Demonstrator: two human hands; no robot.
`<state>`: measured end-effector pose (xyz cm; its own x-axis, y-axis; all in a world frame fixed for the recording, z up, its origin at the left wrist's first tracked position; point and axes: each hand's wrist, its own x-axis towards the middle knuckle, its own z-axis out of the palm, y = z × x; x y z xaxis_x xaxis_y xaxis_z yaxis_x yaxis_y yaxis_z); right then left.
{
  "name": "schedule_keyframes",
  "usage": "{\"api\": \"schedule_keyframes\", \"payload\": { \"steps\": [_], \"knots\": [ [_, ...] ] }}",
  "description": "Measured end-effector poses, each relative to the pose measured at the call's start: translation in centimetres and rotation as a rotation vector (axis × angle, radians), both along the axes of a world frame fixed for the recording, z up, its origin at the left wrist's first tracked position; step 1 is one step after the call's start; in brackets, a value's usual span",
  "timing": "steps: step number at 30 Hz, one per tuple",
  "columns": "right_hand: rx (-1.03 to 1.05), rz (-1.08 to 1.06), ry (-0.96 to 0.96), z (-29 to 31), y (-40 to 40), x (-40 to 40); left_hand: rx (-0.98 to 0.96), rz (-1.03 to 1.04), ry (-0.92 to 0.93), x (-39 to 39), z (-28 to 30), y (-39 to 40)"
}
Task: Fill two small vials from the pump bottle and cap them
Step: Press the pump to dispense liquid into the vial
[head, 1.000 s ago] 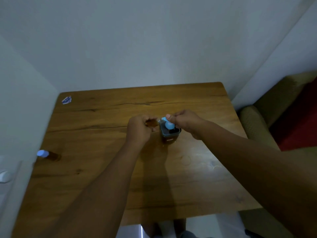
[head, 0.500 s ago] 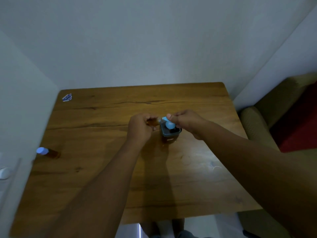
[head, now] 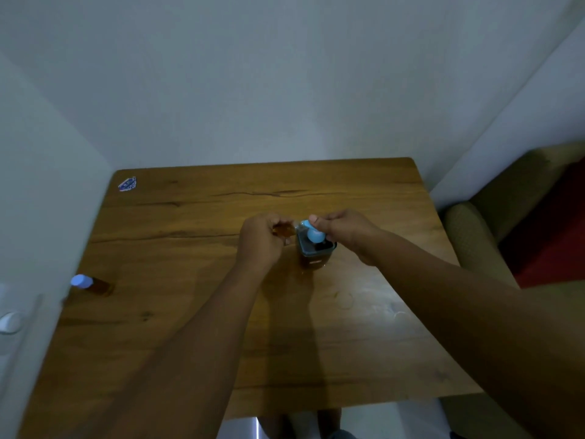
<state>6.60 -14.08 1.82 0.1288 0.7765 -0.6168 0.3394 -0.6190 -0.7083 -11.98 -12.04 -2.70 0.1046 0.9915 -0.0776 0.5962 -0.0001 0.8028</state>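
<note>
A square pump bottle (head: 315, 253) of dark liquid with a light blue pump head (head: 313, 233) stands mid-table. My right hand (head: 343, 231) rests on the pump head, thumb on top. My left hand (head: 261, 240) holds a small amber vial (head: 283, 230) right at the pump's nozzle. A second vial (head: 95, 285) with a pale blue cap lies on its side near the table's left edge.
The wooden table (head: 190, 312) sits in a corner between white walls. A small sticker (head: 127, 184) is at its far left corner. An olive armchair (head: 474, 242) with a red seat stands to the right.
</note>
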Motion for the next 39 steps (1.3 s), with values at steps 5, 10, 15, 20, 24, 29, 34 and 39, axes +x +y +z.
{"api": "schedule_keyframes", "payload": {
  "steps": [5,10,15,20,24,29,34,39],
  "knots": [
    [-0.014,0.02,0.046,0.2,-0.3,0.3,0.008,0.004,0.022,0.2,0.2,0.0],
    [0.001,0.024,-0.047,-0.1,0.2,-0.1,0.004,0.012,0.016,0.2,-0.3,-0.1],
    [0.003,0.022,-0.011,0.2,-0.1,0.3,-0.014,0.019,0.001,0.3,-0.1,0.0],
    [-0.019,0.066,0.004,0.4,0.3,0.5,-0.029,0.028,0.002,0.3,-0.1,0.0],
    [0.015,0.071,-0.077,0.1,0.6,0.0,-0.025,0.031,0.013,0.3,-0.5,0.1],
    [0.032,0.037,0.004,0.1,-0.3,0.4,-0.028,0.018,-0.019,0.4,-0.3,0.0],
    [-0.004,0.01,0.024,0.0,0.1,0.3,-0.052,0.036,-0.021,0.5,-0.2,0.0],
    [-0.011,-0.01,0.001,-0.6,0.6,0.2,-0.019,0.027,0.031,0.3,-0.6,-0.2]
  ]
}}
